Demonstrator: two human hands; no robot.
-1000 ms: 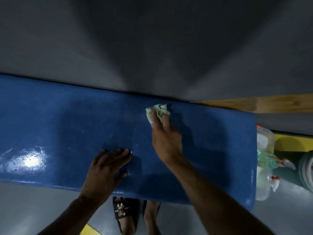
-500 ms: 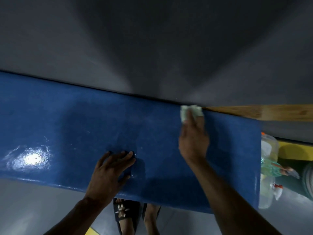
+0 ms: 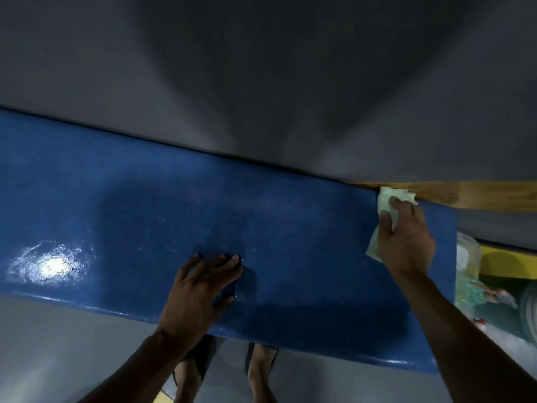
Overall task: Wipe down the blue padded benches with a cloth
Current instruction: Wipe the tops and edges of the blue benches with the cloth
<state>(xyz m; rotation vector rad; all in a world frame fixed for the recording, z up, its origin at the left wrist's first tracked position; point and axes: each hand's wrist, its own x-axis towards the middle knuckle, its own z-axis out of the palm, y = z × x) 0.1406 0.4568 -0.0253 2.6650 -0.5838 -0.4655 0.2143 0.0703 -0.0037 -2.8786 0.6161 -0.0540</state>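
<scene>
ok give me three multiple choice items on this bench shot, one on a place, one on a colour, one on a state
1. Where on the bench is the cloth?
A. far right corner
B. left end
C. near edge, middle

2. What colour is the bench padding?
A. red
B. blue
C. green

3. How does the left hand lie?
A. clenched in a fist
B. gripping a bottle
C. flat, fingers spread on the padding

Answers: 1 A, the right hand holds the cloth by the wooden strip at the back right; 2 B, the padding is blue throughout; 3 C, its palm presses down, holding nothing.
</scene>
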